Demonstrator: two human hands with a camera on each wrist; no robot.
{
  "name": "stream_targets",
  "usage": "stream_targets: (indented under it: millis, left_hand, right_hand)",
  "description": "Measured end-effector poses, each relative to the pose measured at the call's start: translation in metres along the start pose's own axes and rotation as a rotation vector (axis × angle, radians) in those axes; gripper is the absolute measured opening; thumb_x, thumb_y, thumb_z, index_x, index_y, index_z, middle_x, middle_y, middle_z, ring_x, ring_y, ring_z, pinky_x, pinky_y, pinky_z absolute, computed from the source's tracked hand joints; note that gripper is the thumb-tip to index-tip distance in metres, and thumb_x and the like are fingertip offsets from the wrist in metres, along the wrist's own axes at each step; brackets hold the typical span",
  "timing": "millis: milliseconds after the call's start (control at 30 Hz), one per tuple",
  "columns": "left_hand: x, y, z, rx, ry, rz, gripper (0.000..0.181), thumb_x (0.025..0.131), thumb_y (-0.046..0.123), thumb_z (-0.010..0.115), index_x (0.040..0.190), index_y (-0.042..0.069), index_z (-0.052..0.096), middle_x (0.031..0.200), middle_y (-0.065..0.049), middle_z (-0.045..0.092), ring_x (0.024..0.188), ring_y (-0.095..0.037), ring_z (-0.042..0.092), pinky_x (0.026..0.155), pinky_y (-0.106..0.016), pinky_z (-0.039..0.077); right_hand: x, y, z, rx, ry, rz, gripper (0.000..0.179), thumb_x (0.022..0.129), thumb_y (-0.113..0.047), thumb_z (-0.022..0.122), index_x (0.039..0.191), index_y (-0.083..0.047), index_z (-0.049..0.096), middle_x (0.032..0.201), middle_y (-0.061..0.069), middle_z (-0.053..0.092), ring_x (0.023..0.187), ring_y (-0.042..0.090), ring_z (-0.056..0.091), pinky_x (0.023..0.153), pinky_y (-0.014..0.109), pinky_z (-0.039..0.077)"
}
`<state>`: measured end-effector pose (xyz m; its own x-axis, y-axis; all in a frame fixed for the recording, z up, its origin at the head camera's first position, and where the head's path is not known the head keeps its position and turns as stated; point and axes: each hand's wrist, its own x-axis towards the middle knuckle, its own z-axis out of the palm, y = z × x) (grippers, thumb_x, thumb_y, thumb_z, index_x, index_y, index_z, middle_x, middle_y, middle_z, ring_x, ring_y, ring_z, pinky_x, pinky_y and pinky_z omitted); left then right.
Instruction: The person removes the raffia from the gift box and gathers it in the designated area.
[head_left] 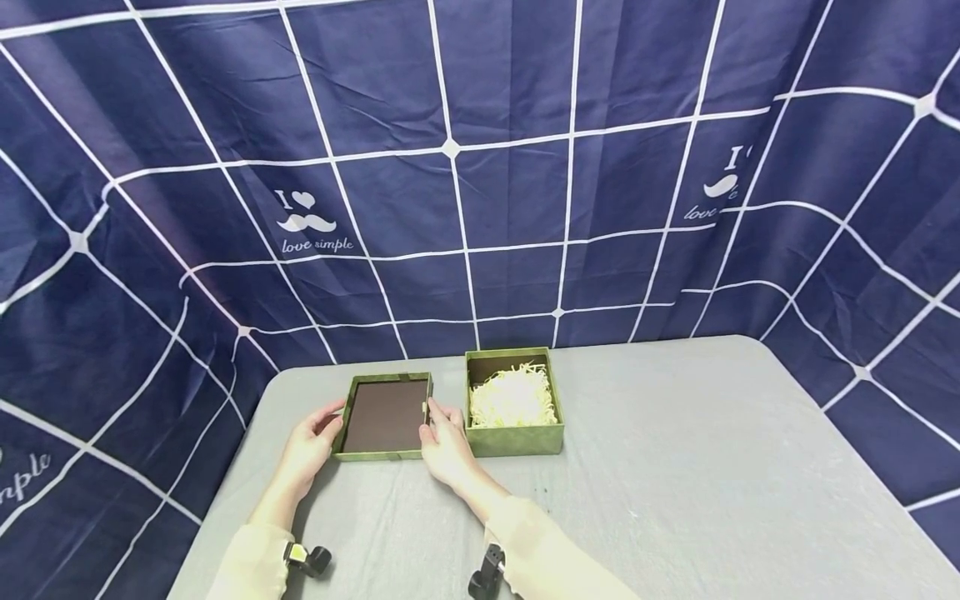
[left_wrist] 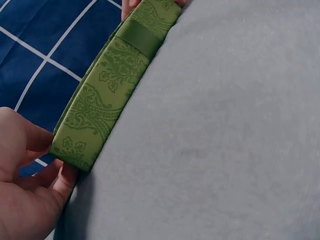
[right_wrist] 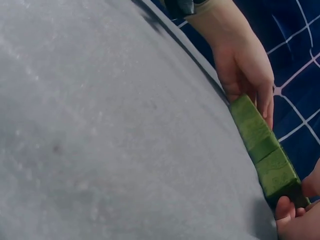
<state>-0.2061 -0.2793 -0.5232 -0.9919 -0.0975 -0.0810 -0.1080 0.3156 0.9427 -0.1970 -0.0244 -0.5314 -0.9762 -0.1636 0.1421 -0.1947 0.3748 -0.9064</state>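
Observation:
A shallow green box lid [head_left: 386, 417] lies at the left of the table with its dark brown inside facing up. My left hand [head_left: 303, 442] grips its left side, and my right hand [head_left: 447, 446] holds the right side. In the left wrist view, the thumb and fingers of the left hand [left_wrist: 30, 200] pinch one corner of the patterned lid wall [left_wrist: 95, 100], which has a green ribbon band across it. From the right wrist, the right hand [right_wrist: 300, 225] shows at the lid's near end, and the left hand [right_wrist: 245, 65] at the other.
Just right of the lid stands a deeper green box [head_left: 517, 442], filled with pale shredded paper [head_left: 513, 400]. A grey cloth covers the table [head_left: 675, 467]. Dark blue curtains [head_left: 510, 200] with white lines hang behind it and along both sides.

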Motion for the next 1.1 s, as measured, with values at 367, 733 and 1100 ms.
stream_targets:
  millis: [367,733,1100]
  left_hand:
    - [-0.002,0.001,0.0,0.008,0.015,0.005,0.043,0.113,0.004,0.056,0.154,-0.006,0.056,0.136,-0.03,0.068,0.1,-0.007,0.064,0.079,-0.02,0.05]
    - [-0.001,0.025,0.01,0.218,0.222,0.123,0.039,0.107,0.011,0.065,0.144,0.002,0.068,0.125,-0.023,0.074,0.095,-0.022,0.07,0.077,-0.022,0.05]
    - [0.0,0.065,0.03,0.111,0.277,0.235,0.039,0.104,0.01,0.069,0.143,0.003,0.07,0.128,-0.023,0.075,0.097,-0.021,0.07,0.077,-0.015,0.049]
  right_hand:
    - [-0.001,-0.003,0.0,0.0,0.002,0.025,0.055,0.109,-0.005,0.054,0.159,0.013,0.042,0.137,0.027,0.05,0.11,0.032,0.061,0.111,0.058,0.047]
    - [-0.016,-0.032,-0.005,-0.002,-0.004,-0.045,0.058,0.104,-0.003,0.059,0.159,0.012,0.044,0.14,0.025,0.048,0.121,0.037,0.058,0.108,0.056,0.049]
    - [-0.006,-0.053,-0.059,0.095,-0.029,-0.194,0.037,0.105,-0.002,0.059,0.139,-0.004,0.073,0.13,0.016,0.062,0.106,0.023,0.07,0.094,0.031,0.059]
